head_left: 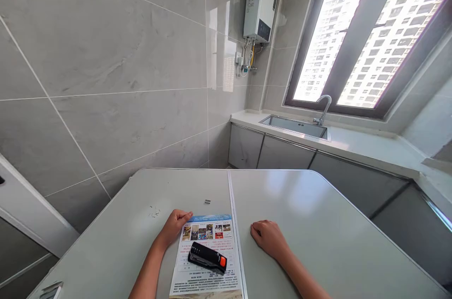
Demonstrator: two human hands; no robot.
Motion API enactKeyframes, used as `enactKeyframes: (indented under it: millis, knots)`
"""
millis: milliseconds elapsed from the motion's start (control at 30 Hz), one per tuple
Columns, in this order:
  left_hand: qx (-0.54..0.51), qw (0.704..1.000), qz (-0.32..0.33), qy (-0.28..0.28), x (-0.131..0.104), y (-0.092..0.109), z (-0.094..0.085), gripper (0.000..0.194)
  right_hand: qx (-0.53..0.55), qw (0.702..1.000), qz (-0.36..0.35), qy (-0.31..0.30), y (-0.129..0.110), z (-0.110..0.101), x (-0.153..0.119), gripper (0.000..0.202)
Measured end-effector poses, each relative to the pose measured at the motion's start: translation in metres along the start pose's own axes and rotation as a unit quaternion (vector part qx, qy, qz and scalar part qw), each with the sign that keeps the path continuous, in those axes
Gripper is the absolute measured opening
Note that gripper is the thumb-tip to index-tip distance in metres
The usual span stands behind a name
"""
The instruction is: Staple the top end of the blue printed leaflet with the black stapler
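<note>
A printed sheet (208,285) with colour photos and a blue top band lies on the table. Across it rests a black stapler (207,257) with an orange button at one end. My left hand (173,226) is closed at the sheet's far left corner, its thumb along the edge, and seems to pinch the paper. To the right of the sheet, my right hand (267,237) lies on the tabletop with curled fingers and nothing visible in them. Beyond the sheet sit short strips of staples (207,201). Several loose staples (154,212) are scattered left of my left hand.
The pale table (300,205) has a seam (232,197) down its middle. A metallic object (51,290) is partly visible at the near left edge. Behind stand a counter with a sink (296,125) and faucet (324,108), a wall-mounted water heater (259,2) and a window.
</note>
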State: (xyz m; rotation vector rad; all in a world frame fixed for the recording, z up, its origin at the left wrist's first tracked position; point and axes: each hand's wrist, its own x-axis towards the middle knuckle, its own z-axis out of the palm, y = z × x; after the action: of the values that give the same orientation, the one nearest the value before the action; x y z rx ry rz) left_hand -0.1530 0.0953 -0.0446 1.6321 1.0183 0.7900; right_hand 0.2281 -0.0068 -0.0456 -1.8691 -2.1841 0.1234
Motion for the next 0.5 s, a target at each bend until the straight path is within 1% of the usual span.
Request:
enactKeyframes:
  millis: [100, 300, 433, 500]
  knots:
    - [0.002, 1.000, -0.005, 0.008, 0.0013, 0.0022, 0.0012, 0.060, -0.002, 1.000, 0.006, -0.002, 0.0017, 0.0011, -0.0004, 0.042]
    - [-0.011, 1.000, -0.008, 0.012, 0.0023, 0.0041, 0.0020, 0.061, -0.009, 1.000, -0.016, 0.019, 0.0061, 0.0031, -0.0012, 0.043]
    - [0.003, 0.998, 0.008, 0.055, -0.0013, 0.0045, 0.0046, 0.062, -0.009, 0.999, -0.022, 0.021, 0.0075, 0.0032, -0.0007, 0.041]
    - [0.008, 0.998, 0.009, 0.065, -0.0023, 0.0051, 0.0062, 0.062, -0.005, 0.999, -0.022, 0.024, 0.0075, 0.0030, -0.0003, 0.041]
